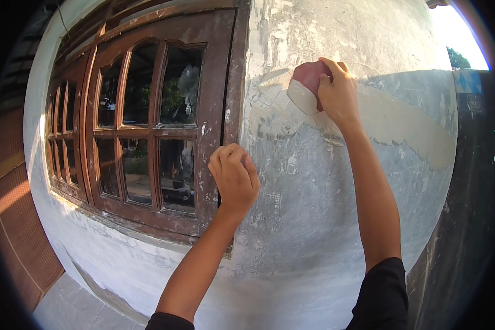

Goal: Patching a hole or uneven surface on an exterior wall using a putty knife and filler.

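High on the wall, my right hand (338, 91) grips a dark pink flat putty scraper (309, 76), thumb on its near face and fingers round its upper edge. Pale wet putty (301, 98) coats the lower part of the scraper, which is held at or very near the wall (313, 181). A band of smoothed beige putty (401, 118) stretches from there to the right. Lower and to the left, my left hand (234, 175) is closed in a fist beside the window's edge. Its curled fingers hide whatever is inside; a small dark patch shows near the thumb.
A brown wooden window (148, 129) with several glass panes, spotted with white, fills the left side. Its frame (236, 71) borders the wall. Brown woven sheeting (25, 231) hangs at far left above a grey floor (82, 302). A dark surface (473, 181) stands at the right.
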Available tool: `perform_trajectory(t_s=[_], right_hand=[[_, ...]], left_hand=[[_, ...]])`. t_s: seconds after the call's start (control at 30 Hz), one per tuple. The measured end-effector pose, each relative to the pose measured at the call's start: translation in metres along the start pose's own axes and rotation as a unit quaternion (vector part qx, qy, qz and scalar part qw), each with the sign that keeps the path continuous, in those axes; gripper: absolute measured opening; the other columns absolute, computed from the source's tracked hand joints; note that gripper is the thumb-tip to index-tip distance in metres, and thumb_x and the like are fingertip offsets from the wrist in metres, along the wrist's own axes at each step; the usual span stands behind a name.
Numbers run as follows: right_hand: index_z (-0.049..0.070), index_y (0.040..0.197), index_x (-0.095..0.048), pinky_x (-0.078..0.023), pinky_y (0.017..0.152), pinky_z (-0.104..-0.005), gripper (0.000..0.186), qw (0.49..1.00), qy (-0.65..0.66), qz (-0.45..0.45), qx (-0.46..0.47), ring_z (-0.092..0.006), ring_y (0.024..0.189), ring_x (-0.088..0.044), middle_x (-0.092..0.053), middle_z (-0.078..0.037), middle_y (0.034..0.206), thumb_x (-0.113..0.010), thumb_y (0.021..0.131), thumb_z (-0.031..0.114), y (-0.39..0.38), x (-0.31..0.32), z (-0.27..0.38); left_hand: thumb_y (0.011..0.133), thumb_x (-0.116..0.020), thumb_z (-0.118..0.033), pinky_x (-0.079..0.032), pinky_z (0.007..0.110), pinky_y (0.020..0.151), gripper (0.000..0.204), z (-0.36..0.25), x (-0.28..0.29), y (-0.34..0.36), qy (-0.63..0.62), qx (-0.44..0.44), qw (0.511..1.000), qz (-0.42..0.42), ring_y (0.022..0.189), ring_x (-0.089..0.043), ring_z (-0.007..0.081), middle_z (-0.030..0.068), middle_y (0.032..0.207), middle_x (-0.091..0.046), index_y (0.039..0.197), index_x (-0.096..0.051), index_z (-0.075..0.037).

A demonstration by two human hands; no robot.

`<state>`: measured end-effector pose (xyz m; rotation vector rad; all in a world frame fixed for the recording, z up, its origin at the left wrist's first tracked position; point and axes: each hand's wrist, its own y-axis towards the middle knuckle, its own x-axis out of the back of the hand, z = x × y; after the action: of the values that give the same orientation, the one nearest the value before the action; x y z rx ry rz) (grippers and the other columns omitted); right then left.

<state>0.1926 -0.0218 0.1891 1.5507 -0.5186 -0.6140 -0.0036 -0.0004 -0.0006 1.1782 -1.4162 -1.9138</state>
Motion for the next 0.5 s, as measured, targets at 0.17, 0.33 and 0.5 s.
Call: perform_trajectory(t_s=[0.17,0.33,0.5], right_hand=[[0.002,0.118,-0.066,-0.046,0.093,-0.0411,0.035,0.998,-0.03,-0.053,-0.014,-0.0358,0.104,-0.062,-0.063,-0.02,0.111,-0.056,0.085,0.006,0.01,0.015,-0.017],[0.001,0.119,-0.065,-0.047,0.091,-0.0405,0.035,0.999,-0.032,0.0,-0.018,-0.0354,0.101,-0.062,-0.063,-0.02,0.11,-0.056,0.086,0.006,0.008,0.021,-0.01],[0.003,0.117,-0.067,-0.048,0.092,-0.0408,0.034,0.999,-0.024,0.012,0.017,-0.0363,0.103,-0.063,-0.063,-0.02,0.112,-0.056,0.086,0.007,-0.006,0.02,0.0]], left_hand=[[0.088,-0.054,0.001,-0.033,0.047,0.093,0.024,-0.006,-0.004,0.002,-0.006,-0.013,1.0,-0.005,0.105,-0.046,0.0343,0.0148,0.11,-0.053,0.111,-0.048,-0.002],[0.088,-0.054,0.0,-0.033,0.047,0.094,0.024,-0.005,-0.002,0.001,-0.005,-0.003,1.0,-0.004,0.106,-0.046,0.0343,0.0144,0.11,-0.053,0.112,-0.048,-0.002],[0.089,-0.054,0.0,-0.033,0.046,0.094,0.024,-0.001,-0.002,-0.002,0.006,-0.005,1.0,-0.003,0.106,-0.045,0.0343,0.0143,0.11,-0.053,0.112,-0.048,-0.002]])
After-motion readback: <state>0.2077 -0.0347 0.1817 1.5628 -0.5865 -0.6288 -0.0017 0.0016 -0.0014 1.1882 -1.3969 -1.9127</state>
